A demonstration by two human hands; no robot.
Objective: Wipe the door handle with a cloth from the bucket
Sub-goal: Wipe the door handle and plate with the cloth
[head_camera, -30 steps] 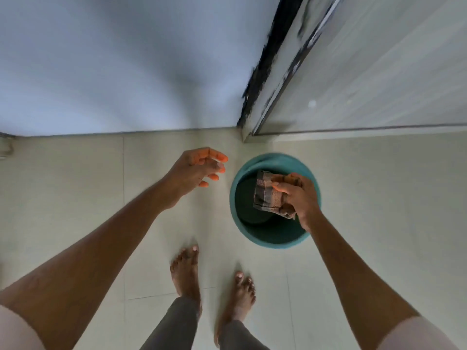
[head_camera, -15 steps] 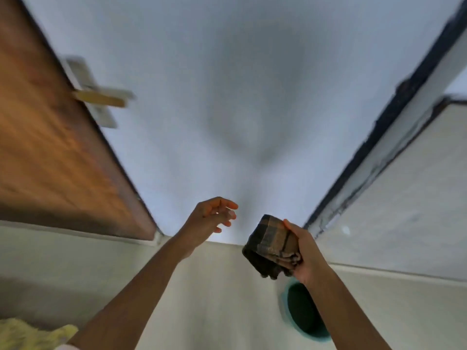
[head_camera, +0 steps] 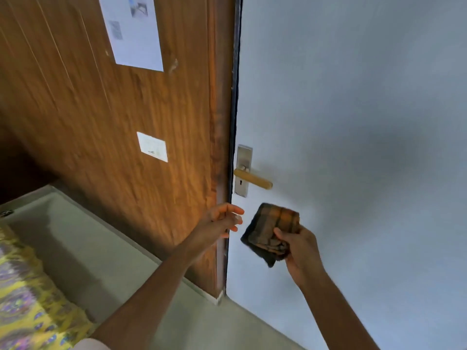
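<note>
A tan lever door handle (head_camera: 253, 180) sticks out from a silver plate (head_camera: 243, 170) on the pale blue-grey door (head_camera: 353, 147). My right hand (head_camera: 302, 250) holds a folded dark checked cloth (head_camera: 271, 231) just below and slightly right of the handle, not touching it. My left hand (head_camera: 221, 222) hovers with fingers apart near the door's edge, left of the cloth, holding nothing. The bucket is out of view.
A brown wooden panel (head_camera: 113, 122) with two papers stuck on it stands left of the door. Pale floor tiles (head_camera: 83, 248) lie below. A yellow patterned fabric (head_camera: 22, 299) fills the bottom left corner.
My view has swung up from the bucket on the floor to the door. My right hand lifted the cloth out of the bucket up to just under the handle; my left hand rose alongside.
</note>
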